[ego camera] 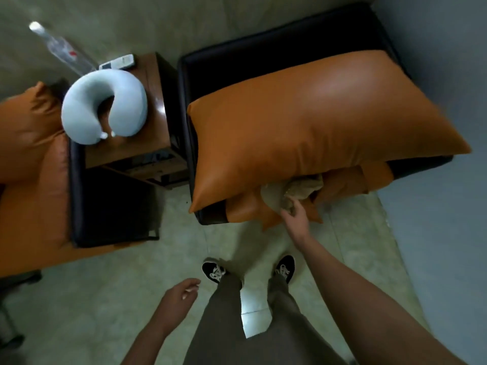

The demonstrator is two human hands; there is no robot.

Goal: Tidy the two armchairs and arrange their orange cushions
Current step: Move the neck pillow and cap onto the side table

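- Right hand (pixel 296 217) pinching crumpled tan cloth (pixel 292 191) under big orange cushion (pixel 316 127) on black armchair (pixel 263 51).
- Left hand (pixel 179 293) loosely open, empty, well apart, above floor.

A large glossy orange cushion (pixel 316 127) lies tilted across the black armchair (pixel 263 54) at upper right. At the left edge, another orange cushion (pixel 23 114) rests on the second armchair (pixel 110 206).

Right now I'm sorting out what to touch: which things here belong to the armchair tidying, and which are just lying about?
Part of the job:
large orange cushion
right armchair
left armchair
left orange cushion
crumpled beige cloth, gripped by the right hand

Lying about:
grey neck pillow
wooden side table
remote control
clear bottle
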